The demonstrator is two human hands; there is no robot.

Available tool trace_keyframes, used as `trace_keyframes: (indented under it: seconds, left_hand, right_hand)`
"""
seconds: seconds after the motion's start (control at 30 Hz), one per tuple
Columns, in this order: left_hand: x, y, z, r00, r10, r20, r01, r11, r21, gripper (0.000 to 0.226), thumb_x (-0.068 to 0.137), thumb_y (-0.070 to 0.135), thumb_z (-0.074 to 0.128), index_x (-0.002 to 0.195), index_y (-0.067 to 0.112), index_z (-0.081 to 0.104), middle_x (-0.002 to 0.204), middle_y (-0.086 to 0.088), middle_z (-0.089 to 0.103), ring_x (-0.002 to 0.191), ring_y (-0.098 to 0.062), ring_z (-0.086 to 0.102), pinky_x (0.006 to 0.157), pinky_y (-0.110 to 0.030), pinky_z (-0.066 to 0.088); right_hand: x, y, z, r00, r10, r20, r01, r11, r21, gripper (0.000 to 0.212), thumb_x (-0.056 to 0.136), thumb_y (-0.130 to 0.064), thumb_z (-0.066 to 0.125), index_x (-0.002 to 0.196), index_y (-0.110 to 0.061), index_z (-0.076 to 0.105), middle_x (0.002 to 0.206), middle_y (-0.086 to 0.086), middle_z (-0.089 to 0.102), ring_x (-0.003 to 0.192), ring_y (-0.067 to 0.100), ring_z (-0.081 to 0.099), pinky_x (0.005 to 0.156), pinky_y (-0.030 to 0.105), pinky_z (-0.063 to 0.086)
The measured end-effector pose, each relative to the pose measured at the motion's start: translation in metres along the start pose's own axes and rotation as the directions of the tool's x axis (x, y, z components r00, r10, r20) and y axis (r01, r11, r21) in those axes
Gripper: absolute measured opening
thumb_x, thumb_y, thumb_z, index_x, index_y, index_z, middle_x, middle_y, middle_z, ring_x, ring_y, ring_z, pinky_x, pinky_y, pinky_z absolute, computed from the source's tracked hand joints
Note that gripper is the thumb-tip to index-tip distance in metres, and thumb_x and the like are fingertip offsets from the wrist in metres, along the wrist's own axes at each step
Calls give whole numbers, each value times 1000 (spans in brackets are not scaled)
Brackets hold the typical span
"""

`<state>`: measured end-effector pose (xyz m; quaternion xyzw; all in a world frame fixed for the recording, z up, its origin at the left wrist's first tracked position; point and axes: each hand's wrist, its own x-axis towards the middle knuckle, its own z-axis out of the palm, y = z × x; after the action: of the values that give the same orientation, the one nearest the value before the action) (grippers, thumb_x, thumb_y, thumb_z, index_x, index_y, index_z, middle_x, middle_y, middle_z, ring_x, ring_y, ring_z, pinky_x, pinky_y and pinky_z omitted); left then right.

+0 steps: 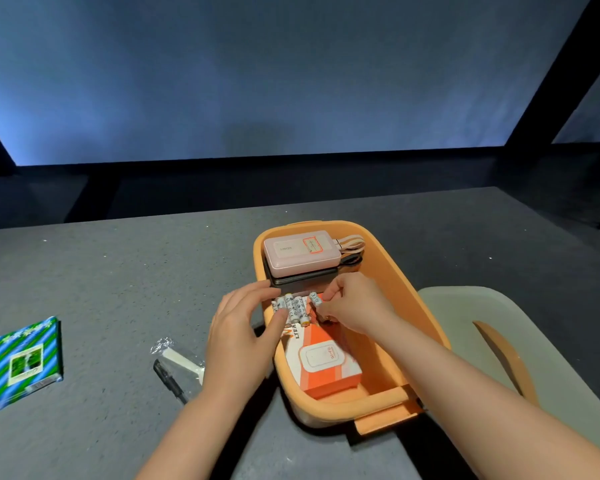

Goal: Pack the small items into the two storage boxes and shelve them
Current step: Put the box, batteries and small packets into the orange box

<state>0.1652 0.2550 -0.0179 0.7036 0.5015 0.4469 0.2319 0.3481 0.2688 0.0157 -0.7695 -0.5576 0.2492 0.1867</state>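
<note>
Both hands are down in the orange box [409, 296] right now. Left hand [238, 336] is reaching over the box's left wall with its fingers pretty much straight, fingertips resting on a row of small white batteries [291, 306]. Right hand [355, 304] has its fingers curled in, pinching one battery [314, 298] at the right end of that row.

Going left to right across the grey counter [118, 271]: way over on the left edge there's a blue-and-green striped packet [26, 362] lying flat, well apart from everything else. Closer to the box, just beside the left wrist, are a black pen [168, 379] and a white plastic piece in a clear wrapper [179, 356], touching or nearly so, can't really tell.

Then the orange box itself. At its far end sits a pink power bank [300, 252] stacked on a dark flat thing [291, 280], with pale cables [352, 244] looped off its right side. The batteries lie on the far end of an orange-and-white carton [321, 362], which fills the near-left part of the box.

Just right of that, touching or right up against it, is a pale greenish-white box [465, 306] with an orange handle [499, 355], partly hidden by the right forearm.
</note>
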Motion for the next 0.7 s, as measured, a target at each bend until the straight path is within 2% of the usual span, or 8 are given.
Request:
trace_keyframes:
  seconds: [0.1, 0.23, 0.4, 0.5, 0.7]
  left_hand:
    - [-8, -6, -6, 999, -35, 8, 35, 998, -45, 18, 83, 34, 69, 101, 30, 68, 114, 21, 60, 113, 4, 48, 96, -12, 36]
    - [-17, -9, -12, 999, -36, 27, 38, 997, -71, 27, 83, 41, 60, 106, 30, 68, 114, 23, 62, 114, 4, 50, 96, -11, 36]
    - [-26, -7, -14, 998, -55, 27, 57, 992, -109, 24, 86, 36, 61, 108, 30, 66, 111, 25, 62, 114, 5, 49, 94, -10, 35]
    - [-26, -8, -14, 999, -50, 21, 51, 993, -103, 23, 87, 37, 61, 108, 30, 66, 111, 25, 63, 114, 4, 49, 94, -10, 35]
    - [-30, -9, -19, 998, -69, 7, 69, 994, -90, 19, 86, 29, 65, 105, 32, 66, 110, 29, 59, 111, 12, 47, 90, -1, 29]
  right_hand:
    - [8, 0, 8, 999, 25, 37, -24, 999, -39, 9, 83, -26, 73, 87, -22, 67, 89, -3, 67, 85, 13, 63, 76, 34, 57]
    - [10, 0, 14, 998, -13, 56, 12, 1000, 21, 9, 81, -24, 74, 81, -17, 69, 80, -2, 69, 81, 16, 66, 77, 39, 58]
    - [9, 3, 17, 998, -3, 63, -1, 997, 71, 8, 85, -24, 68, 83, -16, 68, 74, 1, 71, 71, 22, 70, 72, 44, 59]
    - [9, 3, 16, 997, 5, 74, -11, 997, 76, 5, 85, -21, 68, 83, -16, 69, 76, 2, 72, 72, 22, 71, 70, 42, 60]
    - [2, 0, 10, 997, 5, 77, -8, 999, 37, 2, 85, -21, 67, 85, -19, 68, 80, 0, 71, 76, 18, 69, 74, 43, 59]
